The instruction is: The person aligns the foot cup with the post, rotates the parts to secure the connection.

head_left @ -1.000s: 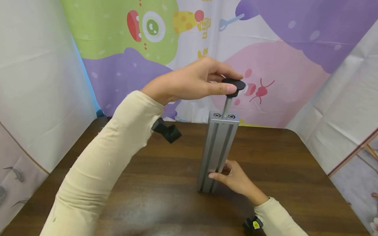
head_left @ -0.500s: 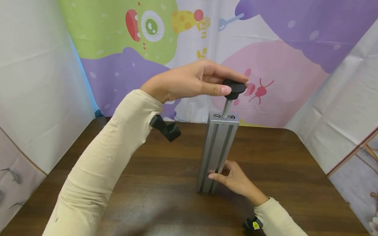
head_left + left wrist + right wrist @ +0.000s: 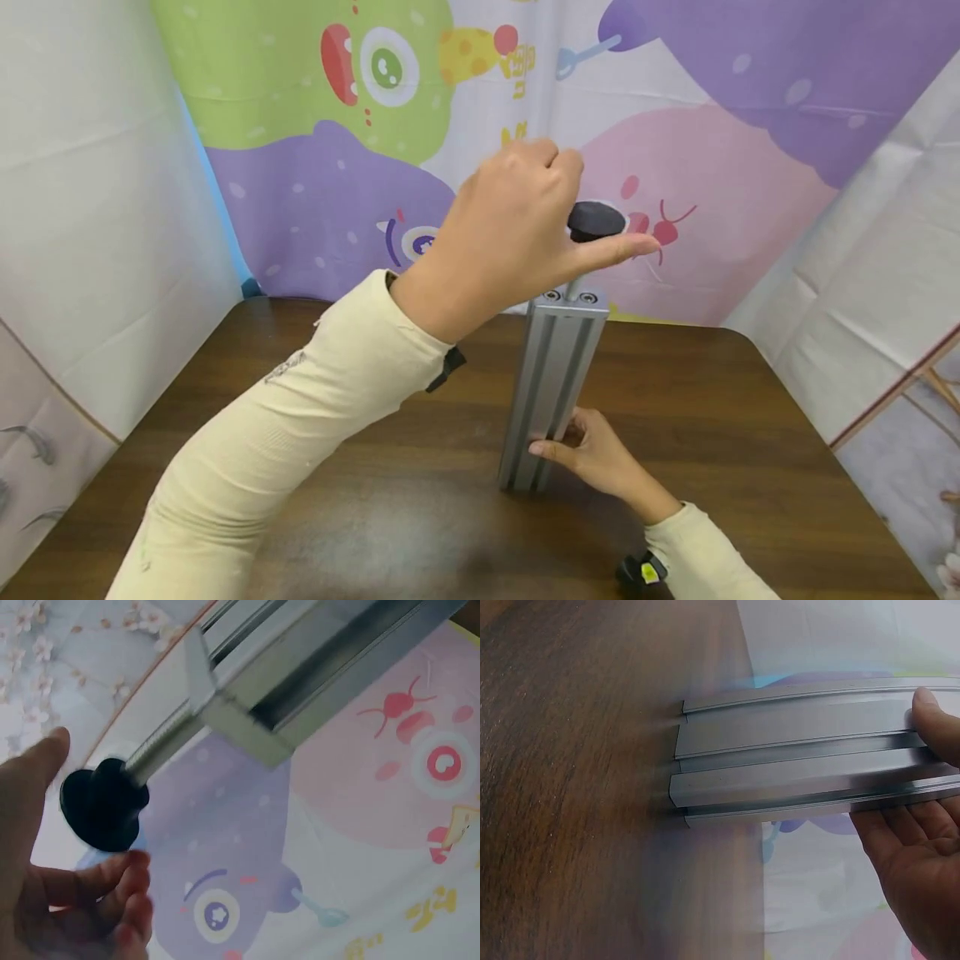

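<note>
**Head and both wrist views: left hand [image 3: 510, 229] spread about a black knob [image 3: 597, 221], right hand [image 3: 596, 454] gripping a metal profile [image 3: 551, 375]**

Head view: the metal profile stands on end on the brown wooden table [image 3: 390, 517], grooves running along its length. From its top rises a thin rod [image 3: 573, 290], set between two round screws [image 3: 588, 297], and the black knob caps that rod. The left hand is at the knob, its back to the camera; the thumb stretches out straight in front of the knob's lower edge, while the fingertips are hidden. Low down, the right hand holds the profile, thumb on the near face. Both arms wear pale sleeves [image 3: 247, 467], and a black device [image 3: 637, 573] sits at the right wrist. Behind the table hangs a backdrop [image 3: 262, 92] printed with cartoon monsters.

Left wrist view: the knob lies between the thumb on one side and loosely bent fingers on the other. The thumb is apart from it, so the hand is not pinching it; whether a fingertip brushes its rim, I cannot tell. The rod runs from the knob into the profile's end.

Right wrist view: the profile's lower end meets the wood. The right hand grips higher up, thumb on one face, fingers against another side.
</note>
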{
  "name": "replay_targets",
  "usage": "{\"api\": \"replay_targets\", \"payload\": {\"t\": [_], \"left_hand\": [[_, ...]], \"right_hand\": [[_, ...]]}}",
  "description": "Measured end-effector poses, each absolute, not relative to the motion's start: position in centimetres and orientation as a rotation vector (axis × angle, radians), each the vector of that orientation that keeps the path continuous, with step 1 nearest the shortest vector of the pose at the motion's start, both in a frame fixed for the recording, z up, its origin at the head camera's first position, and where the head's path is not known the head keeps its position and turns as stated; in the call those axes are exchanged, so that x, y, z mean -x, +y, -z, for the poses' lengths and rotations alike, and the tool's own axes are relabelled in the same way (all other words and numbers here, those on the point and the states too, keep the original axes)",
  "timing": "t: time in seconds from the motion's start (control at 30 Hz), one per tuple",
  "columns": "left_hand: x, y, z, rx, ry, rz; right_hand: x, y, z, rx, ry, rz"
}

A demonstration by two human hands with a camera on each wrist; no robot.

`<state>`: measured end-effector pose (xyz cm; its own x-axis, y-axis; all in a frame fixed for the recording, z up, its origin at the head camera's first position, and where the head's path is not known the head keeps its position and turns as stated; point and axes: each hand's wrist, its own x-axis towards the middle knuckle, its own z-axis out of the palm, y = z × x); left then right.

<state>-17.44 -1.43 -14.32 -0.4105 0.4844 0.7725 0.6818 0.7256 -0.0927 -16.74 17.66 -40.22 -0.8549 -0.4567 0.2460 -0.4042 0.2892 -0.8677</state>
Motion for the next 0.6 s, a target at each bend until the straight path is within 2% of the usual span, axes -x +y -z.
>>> {"api": "replay_targets", "payload": {"t": [0.2, 0.6], "left_hand": [[18.0, -1.3, 14.5, 0.954, -2.108, 0.398], [22.0, -2.4, 14.2, 1.626, -2.272, 1.317]], "right_hand": [[16.8, 17.4, 40.3, 0.815, 2.446, 1.655], [16.8, 17.6, 40.3, 0.792, 2.443, 1.646]]}}
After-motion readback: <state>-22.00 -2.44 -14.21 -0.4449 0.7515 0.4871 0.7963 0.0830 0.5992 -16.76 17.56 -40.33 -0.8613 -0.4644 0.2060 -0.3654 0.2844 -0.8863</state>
